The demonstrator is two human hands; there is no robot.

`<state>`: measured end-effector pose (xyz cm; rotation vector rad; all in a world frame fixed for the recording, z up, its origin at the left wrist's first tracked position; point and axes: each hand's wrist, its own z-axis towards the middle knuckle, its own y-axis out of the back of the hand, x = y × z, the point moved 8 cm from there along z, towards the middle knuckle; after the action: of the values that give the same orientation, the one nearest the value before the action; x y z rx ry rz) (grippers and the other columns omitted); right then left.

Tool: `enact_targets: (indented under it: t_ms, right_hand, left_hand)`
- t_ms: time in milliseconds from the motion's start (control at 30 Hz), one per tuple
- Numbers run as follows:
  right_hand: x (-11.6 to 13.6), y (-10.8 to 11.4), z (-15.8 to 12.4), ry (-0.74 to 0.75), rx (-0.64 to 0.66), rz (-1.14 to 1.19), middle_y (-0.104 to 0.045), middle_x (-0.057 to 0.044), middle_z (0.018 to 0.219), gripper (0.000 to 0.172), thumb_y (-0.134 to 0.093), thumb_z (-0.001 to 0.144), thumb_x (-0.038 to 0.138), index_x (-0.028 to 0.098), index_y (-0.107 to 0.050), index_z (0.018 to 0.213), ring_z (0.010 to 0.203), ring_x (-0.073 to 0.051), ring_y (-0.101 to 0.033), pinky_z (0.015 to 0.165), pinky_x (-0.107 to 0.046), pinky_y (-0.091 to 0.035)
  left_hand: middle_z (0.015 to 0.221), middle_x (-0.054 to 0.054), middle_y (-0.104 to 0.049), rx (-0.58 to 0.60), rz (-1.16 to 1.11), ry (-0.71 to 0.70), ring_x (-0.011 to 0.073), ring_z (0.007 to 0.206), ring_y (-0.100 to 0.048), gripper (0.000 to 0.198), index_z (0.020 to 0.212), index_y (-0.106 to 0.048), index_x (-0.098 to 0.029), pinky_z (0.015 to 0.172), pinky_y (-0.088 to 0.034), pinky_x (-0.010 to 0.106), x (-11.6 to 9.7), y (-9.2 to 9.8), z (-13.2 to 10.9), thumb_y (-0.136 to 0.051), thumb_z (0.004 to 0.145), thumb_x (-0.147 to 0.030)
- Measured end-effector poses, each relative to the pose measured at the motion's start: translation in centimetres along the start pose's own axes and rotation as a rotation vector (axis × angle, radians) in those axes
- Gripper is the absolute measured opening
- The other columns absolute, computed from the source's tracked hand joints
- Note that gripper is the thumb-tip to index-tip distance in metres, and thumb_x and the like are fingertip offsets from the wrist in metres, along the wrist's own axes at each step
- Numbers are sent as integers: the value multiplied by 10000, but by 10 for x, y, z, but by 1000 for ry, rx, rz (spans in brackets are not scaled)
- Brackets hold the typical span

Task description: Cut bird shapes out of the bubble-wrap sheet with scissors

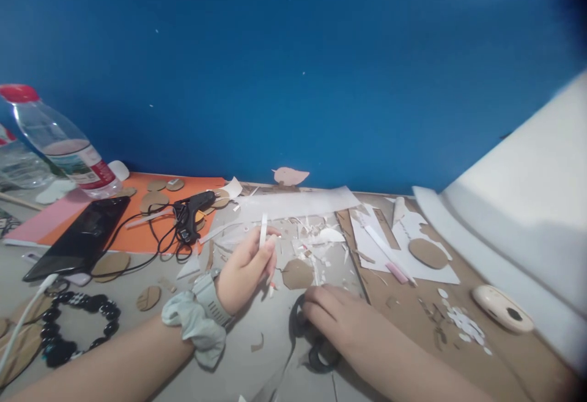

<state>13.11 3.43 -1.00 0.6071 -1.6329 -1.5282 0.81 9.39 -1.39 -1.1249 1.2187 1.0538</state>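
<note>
My left hand [247, 264] is closed in a pinch on a narrow white paper strip [263, 231], which stands up between thumb and fingers. A small red-and-white bit shows just below those fingers. To the right and nearer me, my right hand [337, 316] curls its fingers over what look like black-handled scissors [297, 322]. Their loops show beside and under the fingers, while a blurred grey part runs towards me. A brown cardboard piece [298, 274] lies between the hands, with white paper scraps [321, 237] behind it.
At left are a glue gun [188, 215] with its cord, orange paper [142, 237], a black phone [82, 237], a bottle [68, 145] and a beaded bracelet [80, 328]. A pencil [383, 246], cardboard oval [428, 253] and cream oval device [502, 308] lie right. A blue wall [293, 84] stands behind.
</note>
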Motion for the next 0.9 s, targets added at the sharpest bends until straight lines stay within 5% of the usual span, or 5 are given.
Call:
enact_targets:
  t_ms: [167,333,500,700,900]
  right_hand:
    - [-16,-2,-4,-258,2,434,-572,-25,800,184,-309,900,176,204,-478,833,701,-139,-532,645,-270,-449]
    - [-44,-1,-15,-597,-259,906,-586,-21,845,267,-348,904,398,228,-490,1053,762,-157,-562,713,-306,-461]
    - [-56,-4,-21,-711,-419,1241,-594,-37,771,484,-432,844,492,201,-469,1229,749,-199,-582,678,-363,-490]
    - [-58,-5,-23,-658,-371,1138,-533,-86,1176,454,-425,859,472,267,-417,1265,1153,-229,-462,943,-404,-391]
    - [-56,-9,-20,-611,-253,734,-472,-76,1257,445,-468,835,419,268,-366,1241,1122,-214,-491,958,-401,-386]
  left_hand:
    - [486,-96,-391,6,0,12,55,387,-375,234,1023,-439,-180,418,-443,172,2,-2,-1,-384,887,-363]
    - [509,-85,-350,25,115,24,68,427,-366,226,1014,-462,-189,447,-414,188,3,-3,-6,-368,894,-355]
    - [627,-40,-433,100,276,-39,100,582,-451,250,1054,-482,-205,601,-405,239,2,-6,-13,-344,914,-358]
    - [622,-43,-388,170,279,-64,102,574,-377,274,948,-471,-179,598,-361,246,-2,-14,-15,-255,943,-347]
    - [642,-38,-430,98,398,-109,109,595,-409,219,913,-477,-183,611,-354,250,-5,-9,-15,-300,934,-311]
